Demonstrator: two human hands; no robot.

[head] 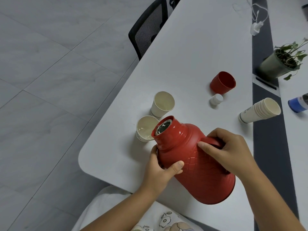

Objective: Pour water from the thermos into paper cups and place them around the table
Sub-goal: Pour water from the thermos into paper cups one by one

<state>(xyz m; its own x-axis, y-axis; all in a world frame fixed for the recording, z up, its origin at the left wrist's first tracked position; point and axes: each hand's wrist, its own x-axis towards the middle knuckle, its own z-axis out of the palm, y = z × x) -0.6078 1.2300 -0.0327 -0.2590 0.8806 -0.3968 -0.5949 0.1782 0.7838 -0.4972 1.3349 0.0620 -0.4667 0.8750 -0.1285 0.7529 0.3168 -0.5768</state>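
Observation:
A red thermos point(200, 170) is tilted over the white table point(196, 52), its open mouth right above the rim of the near paper cup point(144, 129), which holds some water. My right hand point(228, 150) grips the thermos handle. My left hand point(160, 169) holds the body below the neck, thumb on top. A second paper cup point(162, 104) stands upright just behind the first. A stack of paper cups point(260, 110) lies on its side to the right.
The red thermos lid point(222, 82) and a white stopper point(216, 99) lie behind the thermos. A potted plant point(281, 62), a blue-capped bottle point(298, 104) and a white charger with cable point(255, 27) sit at the right. A black mesh chair point(148, 29) stands at the table's left edge.

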